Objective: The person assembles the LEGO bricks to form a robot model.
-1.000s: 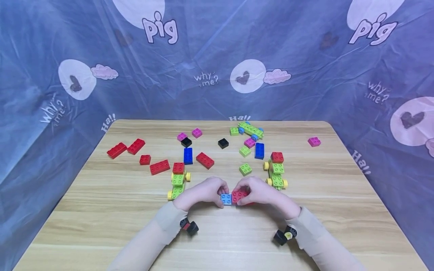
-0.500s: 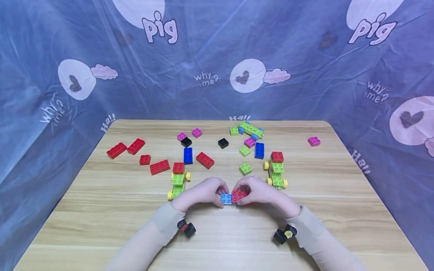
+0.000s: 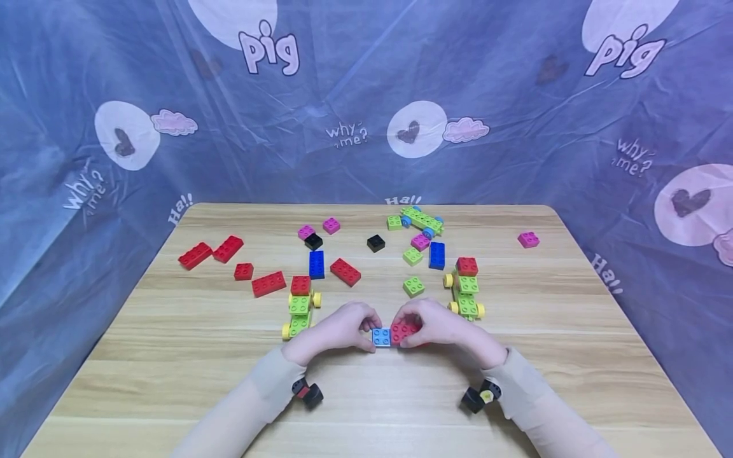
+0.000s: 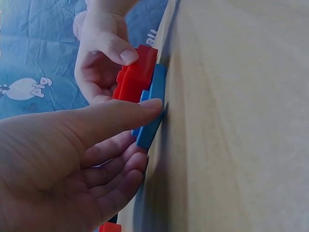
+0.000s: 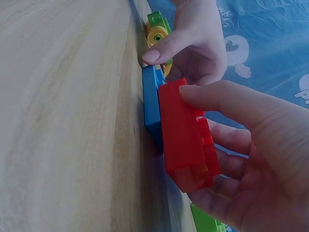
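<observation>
Pale beige sleeves [image 3: 272, 381] and black wrist cameras [image 3: 312, 397], red-marked left, yellow-marked right

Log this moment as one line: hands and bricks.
left hand: pinches blue brick | right hand: grips red brick | red brick: over part of blue brick

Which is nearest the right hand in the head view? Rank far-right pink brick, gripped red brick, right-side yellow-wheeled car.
1. Red brick: gripped by the right hand.
2. Yellow-wheeled car: beyond it, rightward.
3. Pink brick: far right, farther back.
</observation>
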Demonstrator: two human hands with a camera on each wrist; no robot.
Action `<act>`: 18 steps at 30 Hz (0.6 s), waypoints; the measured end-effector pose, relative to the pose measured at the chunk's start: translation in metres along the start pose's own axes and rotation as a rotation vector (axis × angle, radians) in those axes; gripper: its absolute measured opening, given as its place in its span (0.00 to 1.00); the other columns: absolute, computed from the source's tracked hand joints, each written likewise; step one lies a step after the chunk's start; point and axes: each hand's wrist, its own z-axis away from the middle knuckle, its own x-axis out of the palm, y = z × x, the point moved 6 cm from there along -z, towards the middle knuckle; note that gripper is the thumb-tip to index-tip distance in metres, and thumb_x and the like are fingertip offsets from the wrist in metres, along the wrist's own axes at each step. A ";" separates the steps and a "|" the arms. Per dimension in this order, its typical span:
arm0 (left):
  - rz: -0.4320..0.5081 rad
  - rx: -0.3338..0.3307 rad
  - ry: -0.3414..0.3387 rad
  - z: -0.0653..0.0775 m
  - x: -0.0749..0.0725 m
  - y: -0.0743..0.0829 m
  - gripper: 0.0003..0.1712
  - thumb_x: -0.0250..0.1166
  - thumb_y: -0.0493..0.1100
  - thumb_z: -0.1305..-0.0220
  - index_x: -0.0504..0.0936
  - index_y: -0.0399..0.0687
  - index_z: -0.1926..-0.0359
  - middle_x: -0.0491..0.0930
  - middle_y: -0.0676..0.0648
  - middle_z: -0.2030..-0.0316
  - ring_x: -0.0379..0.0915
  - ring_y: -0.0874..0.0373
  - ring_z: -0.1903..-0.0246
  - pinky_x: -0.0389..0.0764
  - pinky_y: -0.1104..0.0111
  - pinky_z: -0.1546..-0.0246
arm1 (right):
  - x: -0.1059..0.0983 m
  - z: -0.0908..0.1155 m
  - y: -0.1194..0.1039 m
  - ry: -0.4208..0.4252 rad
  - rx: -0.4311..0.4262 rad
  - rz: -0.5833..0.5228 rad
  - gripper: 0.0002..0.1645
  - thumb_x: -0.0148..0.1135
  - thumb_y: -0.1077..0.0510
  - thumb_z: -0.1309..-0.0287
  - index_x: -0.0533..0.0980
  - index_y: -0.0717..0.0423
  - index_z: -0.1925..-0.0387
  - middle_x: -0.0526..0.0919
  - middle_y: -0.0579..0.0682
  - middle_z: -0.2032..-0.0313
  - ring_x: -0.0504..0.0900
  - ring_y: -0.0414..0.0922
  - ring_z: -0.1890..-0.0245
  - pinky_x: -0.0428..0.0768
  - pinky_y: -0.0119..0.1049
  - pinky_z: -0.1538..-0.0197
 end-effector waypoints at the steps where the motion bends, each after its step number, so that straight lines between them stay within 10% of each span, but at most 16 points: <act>1: 0.002 0.000 0.004 0.000 0.000 0.000 0.22 0.78 0.39 0.58 0.83 0.41 0.59 0.79 0.53 0.67 0.72 0.63 0.67 0.75 0.73 0.61 | 0.000 0.000 -0.001 -0.001 0.002 0.000 0.19 0.75 0.54 0.58 0.81 0.53 0.61 0.81 0.39 0.67 0.76 0.33 0.67 0.76 0.28 0.61; 18: -0.003 0.030 0.019 0.002 0.001 -0.001 0.21 0.78 0.39 0.58 0.83 0.41 0.60 0.79 0.52 0.69 0.72 0.63 0.68 0.75 0.74 0.63 | -0.012 -0.007 -0.009 -0.072 -0.034 -0.009 0.25 0.72 0.49 0.50 0.79 0.58 0.54 0.84 0.48 0.58 0.82 0.43 0.57 0.81 0.38 0.51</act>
